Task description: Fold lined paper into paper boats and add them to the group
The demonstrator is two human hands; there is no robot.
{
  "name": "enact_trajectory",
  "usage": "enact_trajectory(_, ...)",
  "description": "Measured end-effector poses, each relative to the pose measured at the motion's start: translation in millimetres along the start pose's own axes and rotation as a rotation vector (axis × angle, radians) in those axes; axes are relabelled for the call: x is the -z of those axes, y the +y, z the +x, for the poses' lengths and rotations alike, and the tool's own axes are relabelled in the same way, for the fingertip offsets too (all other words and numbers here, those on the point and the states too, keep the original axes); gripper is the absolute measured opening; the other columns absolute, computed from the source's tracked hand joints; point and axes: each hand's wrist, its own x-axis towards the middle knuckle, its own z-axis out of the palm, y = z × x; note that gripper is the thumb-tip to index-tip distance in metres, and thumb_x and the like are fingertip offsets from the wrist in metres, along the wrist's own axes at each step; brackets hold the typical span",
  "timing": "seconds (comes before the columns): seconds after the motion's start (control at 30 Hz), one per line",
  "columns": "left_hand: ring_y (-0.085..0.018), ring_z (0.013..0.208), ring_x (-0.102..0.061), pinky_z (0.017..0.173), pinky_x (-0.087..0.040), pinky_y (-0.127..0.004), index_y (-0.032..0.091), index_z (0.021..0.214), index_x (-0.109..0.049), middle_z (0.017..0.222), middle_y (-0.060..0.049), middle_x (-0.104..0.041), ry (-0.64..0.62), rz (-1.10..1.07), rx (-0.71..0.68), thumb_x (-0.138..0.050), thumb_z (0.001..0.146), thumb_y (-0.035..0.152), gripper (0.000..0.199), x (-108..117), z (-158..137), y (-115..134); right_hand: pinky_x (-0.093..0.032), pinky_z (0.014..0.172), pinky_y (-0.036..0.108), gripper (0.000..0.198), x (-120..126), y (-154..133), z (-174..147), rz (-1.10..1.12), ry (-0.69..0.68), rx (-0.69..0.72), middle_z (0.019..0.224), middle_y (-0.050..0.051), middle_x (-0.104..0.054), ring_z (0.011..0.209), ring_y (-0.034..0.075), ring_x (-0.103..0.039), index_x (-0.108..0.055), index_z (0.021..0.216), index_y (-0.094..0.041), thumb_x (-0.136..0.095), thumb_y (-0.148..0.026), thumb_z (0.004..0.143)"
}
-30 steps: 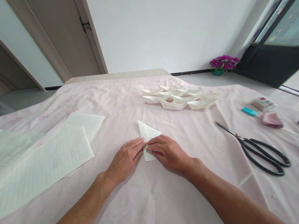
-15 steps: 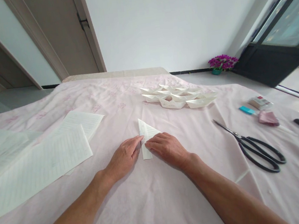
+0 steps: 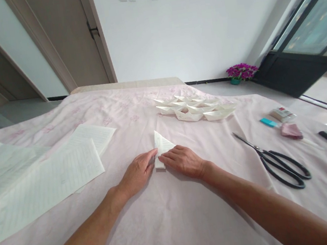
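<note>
A folded piece of lined white paper [image 3: 162, 141], with a pointed top and a narrow strip at the bottom, is between my hands in the middle of the cloth. My left hand [image 3: 138, 170] grips its left edge, fingertips pressed together. From the other side my right hand [image 3: 184, 161] holds the paper, its fingers closed across the right part and covering it. The lower end of the paper looks slightly raised off the cloth. Parts under the fingers are hidden.
Several folded paper boats [image 3: 191, 112] stand in rows beyond my hands. Lined sheets [image 3: 51, 170] overlap at the left. To the right lie black-handled scissors [image 3: 274, 159], a blue item [image 3: 268, 122], a small packet [image 3: 282, 114] and a pink piece [image 3: 291, 131] on the pink tablecloth [image 3: 166, 227].
The folded paper has bent and its lower end has tipped up, so less of the strip shows. Both hands keep hold of it. The view has shifted slightly.
</note>
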Motion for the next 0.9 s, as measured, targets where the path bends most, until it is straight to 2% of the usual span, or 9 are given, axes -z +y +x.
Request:
enact_trajectory(0.13,-0.020,0.121,-0.059,0.107,-0.045,-0.040,0.024,0.134,-0.053,0.131,-0.007,-0.063,0.020,-0.070,0.040,-0.050,0.087,0.013,0.048,0.6,1.3,0.0,-0.043,0.073,0.031,0.023,-3.9,1.5,-0.7,-0.044,0.046,0.011,0.090,0.008,-0.072,0.079,0.017,-0.064,-0.061,0.114,-0.015,-0.044,-0.015,0.098)
enact_trajectory(0.23,-0.021,0.115,-0.062,0.103,-0.048,-0.039,0.023,0.130,-0.057,0.127,-0.007,-0.066,0.070,-0.137,0.092,-0.053,0.088,0.019,0.042,1.5,2.9,0.3,-0.042,0.073,0.031,0.027,-6.3,1.3,0.3,0.002,0.116,-0.066,0.095,0.008,-0.072,0.080,0.017,-0.064,-0.060,0.120,-0.015,-0.046,-0.013,0.096)
enact_trajectory(0.4,-0.021,0.101,-0.065,0.093,-0.050,-0.036,0.023,0.103,-0.070,0.106,-0.006,-0.072,0.260,-0.125,0.045,-0.057,0.090,0.029,0.019,4.8,5.6,5.7,-0.045,0.071,0.029,0.033,-0.6,-13.2,10.8,0.215,0.295,-0.305,0.083,0.005,-0.073,0.073,0.016,-0.064,-0.064,0.119,-0.019,-0.047,-0.011,0.092)
enact_trajectory(0.47,-0.021,0.100,-0.064,0.092,-0.049,-0.035,0.021,0.096,-0.069,0.101,-0.006,-0.071,0.355,-0.106,0.036,-0.057,0.090,0.032,0.017,9.0,6.3,13.8,-0.048,0.073,0.029,0.031,6.3,-23.5,17.9,0.361,0.403,-0.421,0.087,0.005,-0.073,0.076,0.017,-0.065,-0.066,0.115,-0.021,-0.048,-0.014,0.091)
enact_trajectory(0.53,-0.019,0.093,-0.064,0.087,-0.049,-0.032,0.020,0.093,-0.068,0.094,-0.005,-0.070,0.394,-0.110,0.061,-0.054,0.092,0.033,0.019,16.6,6.8,26.7,-0.050,0.072,0.028,0.030,15.7,-33.2,25.3,0.552,0.504,-0.550,0.090,0.004,-0.074,0.075,0.016,-0.065,-0.068,0.112,-0.022,-0.051,-0.015,0.088)
enact_trajectory(0.63,-0.015,0.075,-0.061,0.073,-0.047,-0.026,0.018,0.090,-0.066,0.079,-0.001,-0.067,0.317,-0.133,0.102,-0.051,0.093,0.036,0.023,33.0,7.7,50.6,-0.051,0.069,0.027,0.023,32.9,-42.4,35.1,0.912,0.569,-0.692,0.083,0.002,-0.072,0.071,0.015,-0.064,-0.070,0.103,-0.021,-0.058,-0.020,0.084)
enact_trajectory(0.73,-0.013,0.068,-0.056,0.066,-0.044,-0.023,0.018,0.093,-0.066,0.074,0.001,-0.064,0.272,-0.250,0.205,-0.052,0.092,0.040,0.026,46.8,9.7,69.0,-0.049,0.064,0.025,0.016,48.9,-43.4,41.7,1.279,0.585,-0.752,0.077,0.001,-0.069,0.066,0.013,-0.061,-0.071,0.094,-0.019,-0.062,-0.028,0.083)
enact_trajectory(0.8,-0.013,0.068,-0.054,0.064,-0.043,-0.022,0.018,0.096,-0.067,0.074,0.001,-0.063,0.220,-0.364,0.278,-0.053,0.091,0.042,0.028,49.3,11.6,73.7,-0.046,0.059,0.023,0.016,55.2,-40.9,44.0,1.423,0.597,-0.798,0.074,0.000,-0.066,0.061,0.010,-0.057,-0.071,0.089,-0.019,-0.064,-0.032,0.083)
enact_trajectory(0.9,-0.013,0.068,-0.052,0.063,-0.041,-0.022,0.017,0.094,-0.067,0.074,0.001,-0.061,0.145,-0.476,0.340,-0.054,0.090,0.044,0.031,41.9,13.9,70.9,-0.043,0.055,0.021,0.020,56.0,-35.9,44.3,1.515,0.593,-0.870,0.073,0.000,-0.066,0.060,0.010,-0.056,-0.072,0.087,-0.018,-0.067,-0.035,0.080)
